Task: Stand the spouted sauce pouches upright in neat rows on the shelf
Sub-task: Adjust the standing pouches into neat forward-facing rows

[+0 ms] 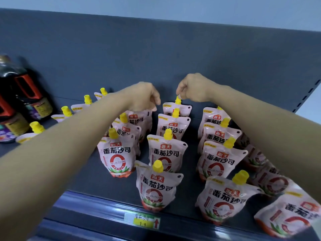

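Observation:
Several pink sauce pouches with yellow spout caps stand in rows on the dark shelf (pixel 97 173). My right hand (pixel 192 87) pinches the yellow cap of the rearmost pouch (pixel 182 108) in the middle row. My left hand (pixel 144 96) reaches to the back of the left row, fingers curled down over the top of the rear pouch (pixel 139 119); its grip is hidden. A front pouch (pixel 157 186) stands near the shelf edge. More pouches (pixel 271 181) lie tilted at the right, under my right forearm.
Dark sauce bottles (pixel 26 94) with red handles stand at the far left, next to another row of pouches (pixel 66 113). A price label (pixel 142 220) sits on the shelf's front rail. The grey back panel (pixel 156 49) rises behind the rows.

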